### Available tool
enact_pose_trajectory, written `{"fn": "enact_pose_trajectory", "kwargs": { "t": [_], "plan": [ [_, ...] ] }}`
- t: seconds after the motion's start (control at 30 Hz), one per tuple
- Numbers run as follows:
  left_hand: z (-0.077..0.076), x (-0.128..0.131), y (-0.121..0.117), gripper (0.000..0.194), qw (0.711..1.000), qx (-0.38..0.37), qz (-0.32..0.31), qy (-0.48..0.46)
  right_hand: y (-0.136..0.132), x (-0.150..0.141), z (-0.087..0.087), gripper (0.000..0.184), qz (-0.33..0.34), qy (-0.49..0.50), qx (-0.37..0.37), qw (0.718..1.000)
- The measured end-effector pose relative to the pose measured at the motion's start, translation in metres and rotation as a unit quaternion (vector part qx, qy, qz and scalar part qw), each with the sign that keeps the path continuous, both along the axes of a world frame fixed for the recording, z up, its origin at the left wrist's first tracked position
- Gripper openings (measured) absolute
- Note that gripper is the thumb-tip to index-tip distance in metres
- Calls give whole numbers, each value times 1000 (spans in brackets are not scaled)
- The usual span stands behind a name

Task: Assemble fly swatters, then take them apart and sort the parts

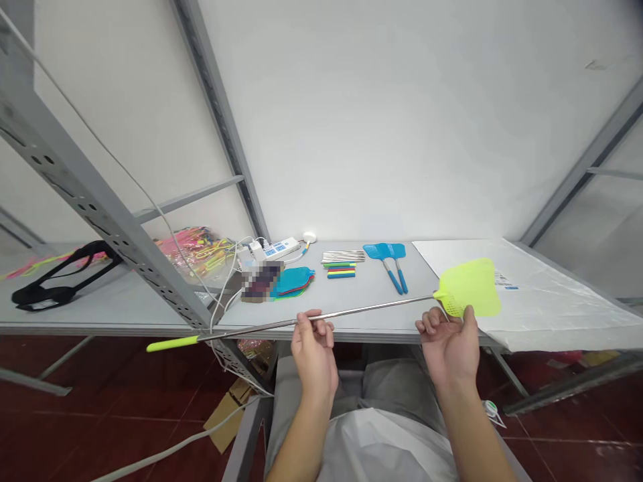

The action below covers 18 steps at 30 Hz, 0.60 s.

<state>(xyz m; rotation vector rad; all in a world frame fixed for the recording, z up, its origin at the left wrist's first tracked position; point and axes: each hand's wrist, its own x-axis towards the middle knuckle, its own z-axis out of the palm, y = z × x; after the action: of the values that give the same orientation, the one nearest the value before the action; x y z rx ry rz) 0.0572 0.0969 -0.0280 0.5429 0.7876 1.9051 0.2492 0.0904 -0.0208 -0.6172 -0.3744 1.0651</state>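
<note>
A yellow fly swatter (469, 286) with a long extended metal rod (372, 308) and a yellow grip (173, 344) lies across in front of me, above the grey table's (362, 308) front edge. My left hand (314, 348) pinches the rod near its middle. My right hand (449, 341) is curled under the yellow swatter head, thumb against its lower edge.
On the table lie two blue swatters (389, 258), a row of metal rods (343, 256), coloured grips (341, 270), stacked swatter heads (294, 281), a power strip (274, 249) and white sheeting (542, 294). Grey shelf posts (100, 207) stand left. A black strap (60, 274) lies far left.
</note>
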Motion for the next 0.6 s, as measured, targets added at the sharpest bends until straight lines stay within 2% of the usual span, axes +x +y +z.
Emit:
{"fn": "enact_pose_trajectory", "kwargs": {
  "t": [0.13,0.33,0.47,0.6],
  "plan": [
    [3,-11,4,35,1000,6,17,3,1,4,2,27,-74,-35,4,997],
    [2,-8,4,34,1000,18,-4,11,-5,-16,8,32,-147,-61,-8,987],
    [7,-3,-1,33,999,36,0,14,-11,-46,4,39,-124,-58,-29,990],
    [11,5,-8,34,998,50,-14,26,-20,-70,0,35,-71,-73,-38,994]
  ]
}}
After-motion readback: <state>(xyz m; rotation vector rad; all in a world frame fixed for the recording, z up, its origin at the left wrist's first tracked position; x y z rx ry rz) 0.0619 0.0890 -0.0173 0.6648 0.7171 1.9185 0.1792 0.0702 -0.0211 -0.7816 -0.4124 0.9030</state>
